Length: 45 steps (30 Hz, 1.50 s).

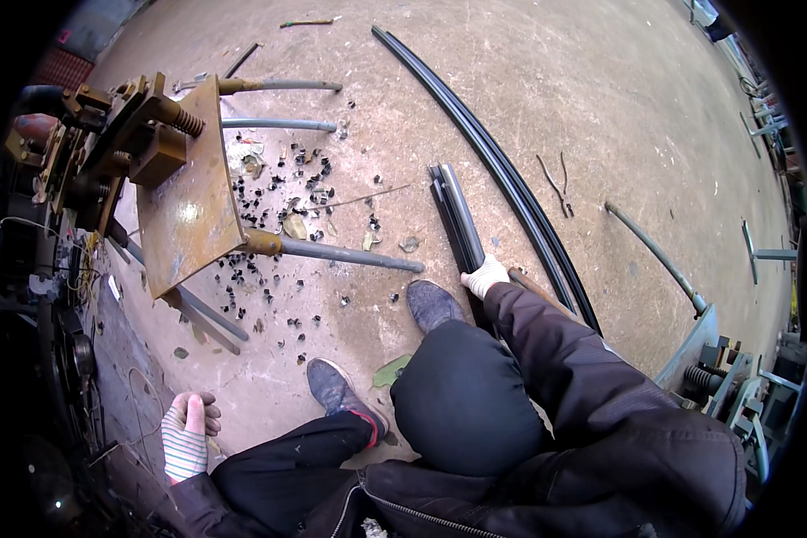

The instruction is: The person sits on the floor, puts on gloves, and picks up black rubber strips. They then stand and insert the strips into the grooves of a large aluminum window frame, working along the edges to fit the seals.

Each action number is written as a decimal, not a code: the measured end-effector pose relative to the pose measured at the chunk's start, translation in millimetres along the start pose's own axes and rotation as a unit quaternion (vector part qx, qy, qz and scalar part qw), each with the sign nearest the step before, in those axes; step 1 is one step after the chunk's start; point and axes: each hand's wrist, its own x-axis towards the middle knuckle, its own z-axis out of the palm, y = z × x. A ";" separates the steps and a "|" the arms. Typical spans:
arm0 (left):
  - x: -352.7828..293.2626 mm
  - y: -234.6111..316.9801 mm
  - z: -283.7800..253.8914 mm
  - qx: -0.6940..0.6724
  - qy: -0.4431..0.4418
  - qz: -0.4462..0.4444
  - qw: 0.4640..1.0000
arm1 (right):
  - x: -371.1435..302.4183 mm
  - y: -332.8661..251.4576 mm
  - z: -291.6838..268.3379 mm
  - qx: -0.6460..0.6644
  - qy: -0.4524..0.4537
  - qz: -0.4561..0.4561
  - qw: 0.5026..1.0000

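My right hand (486,276), in a white knit glove, is closed around a short bundle of dark, grooved profile strips (458,215) beside my right knee. The strips' far ends point away from me over the floor; my sleeve and knee hide their near ends. My left hand (191,432), in a striped glove with bare-looking fingertips, hangs at the lower left. Its fingers are curled in with the thumb along them, and nothing shows in it. Right of the short bundle lie long, dark profile strips (489,148), which look bowed in this view.
A rusty machine plate (188,202) on grey legs (350,255) stands at left. Small black offcuts (309,179) litter the concrete floor beneath it. Pliers-like tongs (560,186) lie right of the long strips. A blue-grey metal frame with springs (704,363) stands at lower right.
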 end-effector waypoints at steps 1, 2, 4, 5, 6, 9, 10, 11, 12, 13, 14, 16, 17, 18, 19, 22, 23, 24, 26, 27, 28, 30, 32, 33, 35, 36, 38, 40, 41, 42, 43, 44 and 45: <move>0.4 0.0 0.1 -0.003 0.000 0.001 1.000 | 6.2 8.6 4.2 0.031 -0.003 -0.009 0.999; 0.2 0.7 0.4 -0.001 0.000 0.002 1.000 | 8.3 12.6 5.2 0.039 -0.001 -0.014 0.999; 0.3 3.1 0.7 0.002 -0.002 0.005 1.000 | 12.7 20.2 6.2 0.054 0.005 -0.023 0.998; 0.2 3.5 1.0 0.007 -0.001 0.006 1.000 | 15.1 21.6 6.6 0.085 0.012 -0.035 0.996; 0.5 4.0 1.5 0.012 -0.001 0.008 1.000 | 16.7 24.6 5.5 0.133 0.000 -0.049 0.990; -0.3 5.7 3.8 0.019 0.001 0.014 1.000 | 8.9 17.0 -11.6 0.227 -0.010 -0.101 0.969; -1.6 6.5 4.7 0.021 0.002 0.016 1.000 | 2.1 7.7 -22.5 0.243 -0.011 -0.124 0.962; -2.2 7.9 6.4 0.022 0.000 0.030 0.999 | -6.6 -5.4 -38.0 0.259 -0.010 -0.147 0.955; -1.6 10.4 9.5 0.023 -0.003 0.045 0.999 | -8.9 -14.5 -48.2 0.275 -0.007 -0.169 0.946; -1.5 13.2 12.5 0.024 -0.006 0.060 0.998 | -4.0 -22.8 -55.7 0.244 0.013 -0.186 0.952; -1.3 16.6 15.9 0.015 -0.005 0.071 0.997 | -16.0 -43.0 -72.1 0.271 0.010 -0.209 0.939; 2.2 28.0 24.6 -0.005 -0.006 0.097 0.995 | -33.2 -80.6 -101.4 0.266 0.027 -0.260 0.928; 2.0 38.5 28.2 -0.013 -0.022 0.112 0.993 | -40.6 -100.1 -114.5 0.266 0.034 -0.292 0.918; 0.5 49.1 33.4 -0.039 -0.028 0.128 0.991 | -51.7 -122.2 -126.7 0.266 0.039 -0.327 0.906; -1.3 59.7 40.1 -0.065 -0.031 0.144 0.987 | -70.4 -145.8 -142.1 0.275 0.024 -0.352 0.894; -1.5 85.9 62.9 -0.129 -0.041 0.221 0.966 | -133.6 -210.1 -173.7 0.315 -0.010 -0.453 0.834; -1.5 92.9 68.3 -0.148 -0.062 0.250 0.955 | -152.0 -229.1 -177.5 0.306 -0.028 -0.486 0.818; -0.6 98.3 75.8 -0.175 -0.072 0.265 0.946 | -171.1 -245.7 -180.6 0.296 -0.045 -0.517 0.802; 4.9 106.1 87.4 -0.218 -0.065 0.331 0.916 | -218.4 -274.5 -184.1 0.291 -0.079 -0.573 0.762; 7.6 109.9 91.5 -0.227 -0.053 0.366 0.901 | -232.3 -285.2 -177.6 0.250 -0.071 -0.601 0.756; 9.9 109.9 95.1 -0.235 -0.041 0.401 0.885 | -249.0 -295.7 -172.3 0.220 -0.119 -0.615 0.747; 16.5 103.3 103.9 -0.224 0.018 0.437 0.871 | -276.0 -307.9 -160.1 0.147 -0.121 -0.668 0.719; 22.3 93.5 105.0 -0.364 0.002 0.366 0.857 | -291.9 -321.4 -148.7 0.082 -0.086 -0.699 0.705; 0.9 110.7 105.8 -0.468 -0.003 0.328 0.821 | -300.0 -329.0 -145.6 0.045 -0.073 -0.694 0.715; -4.7 112.3 98.4 -0.527 -0.020 0.328 0.784 | -321.9 -346.3 -145.6 -0.032 -0.052 -0.688 0.723; -6.9 110.8 90.9 -0.554 -0.024 0.329 0.764 | -337.1 -351.2 -149.5 -0.046 -0.052 -0.675 0.735; -11.5 108.7 79.6 -0.603 -0.055 0.331 0.724 | -354.3 -362.8 -147.2 -0.109 -0.023 -0.673 0.731; -14.5 106.4 69.9 -0.631 -0.050 0.337 0.698 | -370.7 -368.7 -145.8 -0.139 0.001 -0.688 0.712; -19.7 109.4 66.7 -0.648 -0.062 0.336 0.681 | -374.5 -367.9 -142.3 -0.143 0.030 -0.700 0.699; -25.7 110.5 63.0 -0.660 -0.066 0.335 0.669 | -380.5 -367.5 -139.0 -0.145 0.060 -0.711 0.685; -25.2 106.3 57.2 -0.678 -0.084 0.323 0.655 | -388.2 -368.4 -136.4 -0.175 0.064 -0.706 0.683; -28.1 103.6 52.2 -0.696 -0.101 0.310 0.640 | -394.4 -367.9 -130.1 -0.177 0.090 -0.720 0.665; -32.0 102.4 48.5 -0.709 -0.099 0.308 0.626 | -398.6 -367.1 -121.6 -0.179 0.117 -0.732 0.646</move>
